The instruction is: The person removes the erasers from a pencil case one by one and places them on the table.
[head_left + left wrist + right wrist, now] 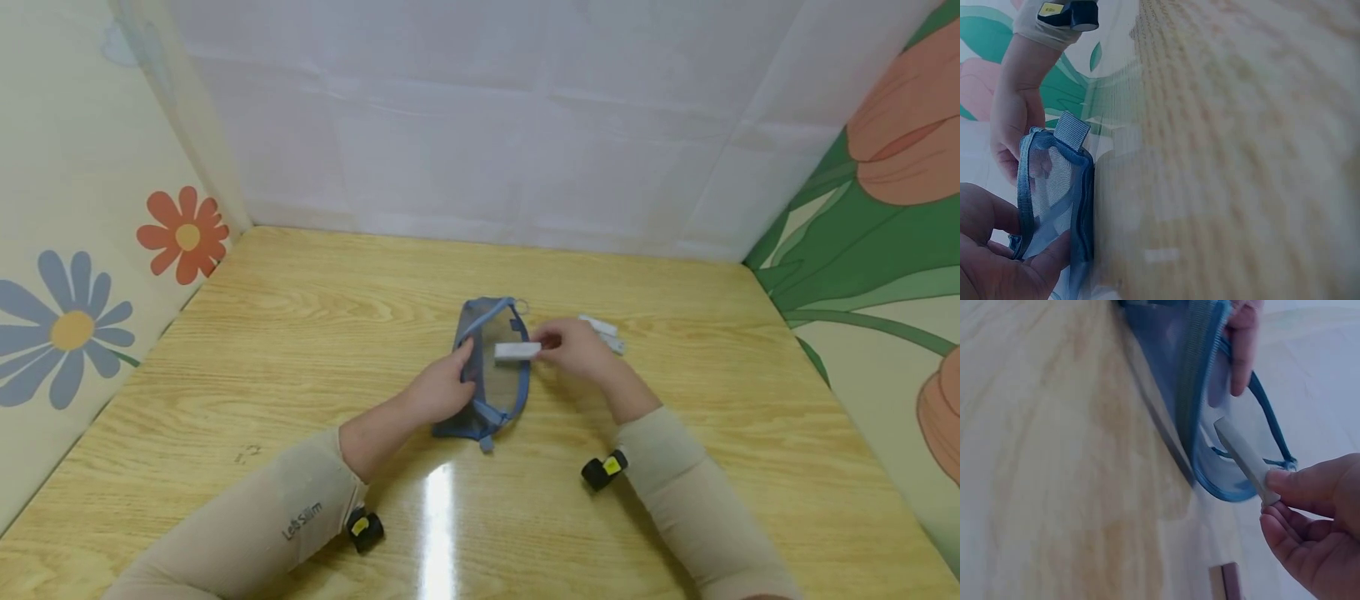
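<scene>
A blue mesh zip pouch (497, 387) sits on the table with its mouth spread toward the right. My left hand (442, 390) grips its left side, and in the left wrist view the thumb and fingers pinch the mesh wall (1054, 206). Between thumb and fingertips, my right hand (576, 350) pinches one end of a small white rectangular bar (516, 352). The bar's free end points into the pouch mouth, as the right wrist view of the bar (1242, 456) also shows. Part of the pouch's left side is hidden behind my left hand.
Just past my right hand lie a white bar (598, 326) and a greyish one (613, 343), partly hidden by the hand. A ring pull (522, 307) hangs at the pouch's far corner. A white backdrop (487, 167) rises behind the wooden table (337, 308).
</scene>
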`<state>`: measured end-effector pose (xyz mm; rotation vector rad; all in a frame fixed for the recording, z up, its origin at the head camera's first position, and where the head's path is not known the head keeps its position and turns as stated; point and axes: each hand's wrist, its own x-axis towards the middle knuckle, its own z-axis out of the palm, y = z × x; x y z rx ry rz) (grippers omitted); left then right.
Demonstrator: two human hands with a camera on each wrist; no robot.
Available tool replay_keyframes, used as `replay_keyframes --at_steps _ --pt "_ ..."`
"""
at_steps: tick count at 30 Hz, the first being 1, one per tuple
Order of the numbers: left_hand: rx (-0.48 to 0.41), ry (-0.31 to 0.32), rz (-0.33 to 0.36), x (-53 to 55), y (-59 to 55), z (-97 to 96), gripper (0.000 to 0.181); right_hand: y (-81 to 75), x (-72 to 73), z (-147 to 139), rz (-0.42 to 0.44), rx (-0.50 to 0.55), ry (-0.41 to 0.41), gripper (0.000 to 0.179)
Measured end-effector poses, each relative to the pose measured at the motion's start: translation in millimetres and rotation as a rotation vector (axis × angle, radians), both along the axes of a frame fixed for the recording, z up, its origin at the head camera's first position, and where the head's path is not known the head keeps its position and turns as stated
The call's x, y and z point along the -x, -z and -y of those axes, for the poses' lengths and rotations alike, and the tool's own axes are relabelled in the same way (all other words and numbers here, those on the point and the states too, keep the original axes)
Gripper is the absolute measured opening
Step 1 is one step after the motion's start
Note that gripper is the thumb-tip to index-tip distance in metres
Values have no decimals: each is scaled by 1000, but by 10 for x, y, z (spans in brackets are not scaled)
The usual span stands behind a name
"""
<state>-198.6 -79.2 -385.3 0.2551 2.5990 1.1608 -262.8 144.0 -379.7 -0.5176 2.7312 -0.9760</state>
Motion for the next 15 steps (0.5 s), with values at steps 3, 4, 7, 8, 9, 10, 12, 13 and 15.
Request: replay_keyframes --at_steps 3,4,7,8,9,10,12,13,15 --pt "4 -1 5 -4 -6 -1 69 -42 7 -114 -23 33 29 16" --pt "5 0 4 -6 -6 -2 69 -53 9 -156 -23 39 43 16" --pt "3 -6 15 -11 -16 -1 68 -77 11 -287 -7 54 84 18" --pt "2 -7 16 -14 -20 0 68 -82 9 -333 1 50 101 19" --pt "2 -11 21 -16 -21 3 68 -85 7 -380 4 47 108 20" --pt "2 -13 21 -17 -23 5 68 -85 6 -427 6 43 118 22" --pt "-2 -14 28 -16 -22 8 68 -79 2 -513 5 27 141 22" --pt "-1 -13 28 -13 -20 10 68 -70 0 -556 0 17 146 23" --pt "2 -11 26 -9 -12 13 68 -54 -11 -627 -2 8 148 23"
